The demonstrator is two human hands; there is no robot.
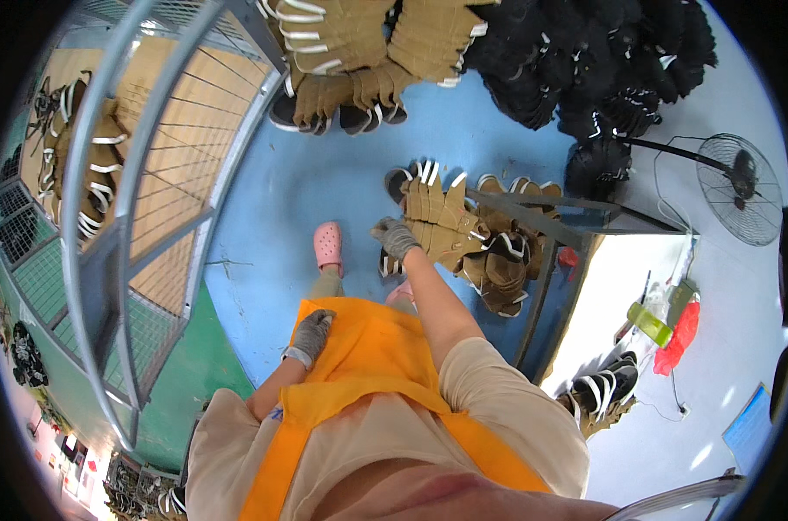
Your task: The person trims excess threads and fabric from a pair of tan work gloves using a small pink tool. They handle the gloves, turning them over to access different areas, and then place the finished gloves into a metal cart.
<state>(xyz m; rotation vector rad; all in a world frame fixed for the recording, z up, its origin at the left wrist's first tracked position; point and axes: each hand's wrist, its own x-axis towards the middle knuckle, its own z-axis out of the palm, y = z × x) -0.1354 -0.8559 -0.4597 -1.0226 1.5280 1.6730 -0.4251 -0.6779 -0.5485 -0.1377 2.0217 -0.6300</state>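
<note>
My right hand [396, 237], in a grey glove, reaches out over the blue floor. It is at the near left side of a stack of tan shoe uppers [436, 207] with white strips; whether it touches them is not clear. More tan footwear [498, 273] with white trim lies heaped to the right of the stack, partly under the table. My left hand [311, 337], also gloved in grey, rests on the left edge of my orange apron [368, 345]. The fingers of both hands are partly hidden, and nothing shows plainly held in either.
Tan shoe stacks [348, 52] stand ahead, beside a large black pile [563, 58]. A metal-framed table [596, 293] on the right bears a green bottle [650, 324]. Behind it is a fan [739, 185]. On the left, a railed cart [124, 228] holds tan shoes [88, 163].
</note>
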